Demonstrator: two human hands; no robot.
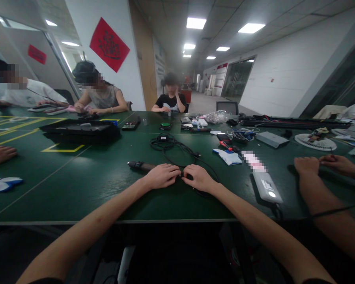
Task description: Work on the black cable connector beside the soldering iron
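Observation:
My left hand [164, 176] is closed over the rear end of a dark cylindrical tool [140, 165] with a narrow metallic tip, which looks like an electric screwdriver and points left. Close beside it, my right hand [198, 178] pinches what seems to be the end of a black cable [211, 167]. The fingertips of both hands nearly meet over a tiny part too small to name. Behind them lies the rest of the cable, loosely coiled, with a black adapter box [163, 138] and a plug [197, 154].
To the right are a blue-and-white packet [229, 156], a red-handled tool [225, 146] and a white power bank-like device [266, 187]. A co-worker's hands [307, 165] rest farther right. A black tray [83, 130] stands at the left; several people sit around the green table [106, 205].

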